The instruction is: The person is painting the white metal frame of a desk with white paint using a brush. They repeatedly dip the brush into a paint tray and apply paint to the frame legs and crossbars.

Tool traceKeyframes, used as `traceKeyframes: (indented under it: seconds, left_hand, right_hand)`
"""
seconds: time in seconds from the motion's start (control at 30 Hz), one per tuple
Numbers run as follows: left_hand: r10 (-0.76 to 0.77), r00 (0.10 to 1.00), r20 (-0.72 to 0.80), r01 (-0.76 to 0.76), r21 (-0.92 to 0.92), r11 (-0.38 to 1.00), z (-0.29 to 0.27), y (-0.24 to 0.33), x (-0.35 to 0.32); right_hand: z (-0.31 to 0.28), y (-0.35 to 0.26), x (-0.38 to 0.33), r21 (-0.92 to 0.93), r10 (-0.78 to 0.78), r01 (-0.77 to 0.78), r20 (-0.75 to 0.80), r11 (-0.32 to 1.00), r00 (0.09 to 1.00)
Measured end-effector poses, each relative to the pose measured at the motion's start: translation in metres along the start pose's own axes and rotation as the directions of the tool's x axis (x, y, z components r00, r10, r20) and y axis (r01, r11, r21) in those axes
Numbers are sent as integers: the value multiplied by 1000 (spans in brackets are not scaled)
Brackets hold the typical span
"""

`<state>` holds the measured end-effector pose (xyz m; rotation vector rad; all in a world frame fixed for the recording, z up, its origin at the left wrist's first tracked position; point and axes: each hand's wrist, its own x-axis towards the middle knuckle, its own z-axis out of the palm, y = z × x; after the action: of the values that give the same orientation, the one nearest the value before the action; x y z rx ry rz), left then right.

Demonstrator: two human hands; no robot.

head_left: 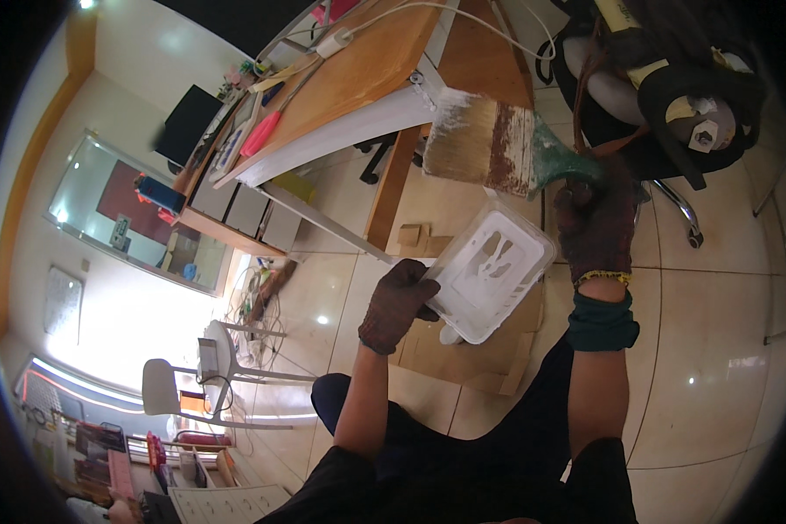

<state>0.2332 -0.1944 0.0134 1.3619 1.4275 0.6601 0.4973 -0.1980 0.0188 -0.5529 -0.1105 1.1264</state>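
My left hand (399, 306), in a dark knitted work glove, is closed on the near left side of a clear plastic tub (533, 234). White paint (472, 301) coats the tub's bottom, with some bare streaks. My right hand (601, 218), gloved too, grips the green handle of a wide paintbrush (489, 144). The brush is held level above the tub's far end, bristles pointing left, with white smears on them. Beyond the bristles is a wooden table (367, 65) with a white edge; I cannot tell whether they touch it.
Flattened cardboard (463, 362) lies on the tiled floor below the tub. At the far right stands an office chair (694, 218) loaded with dark bags. A white cable (489, 17) crosses the tabletop. On the left are a white chair (162, 389) and tangled cords (253, 293).
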Motion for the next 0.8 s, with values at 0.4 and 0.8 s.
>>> traceKeyframes:
  seconds: [0.4,0.8]
  left_hand:
    - [-7,1000,-10,7,25,1000,-2,-14,1]
    - [-27,997,-70,25,-37,999,-27,-60,-10]
  right_hand:
    - [-58,9,-50,72,162,-148,-255,986,953]
    - [-97,60,-102,-403,-53,-15,-157,915,986]
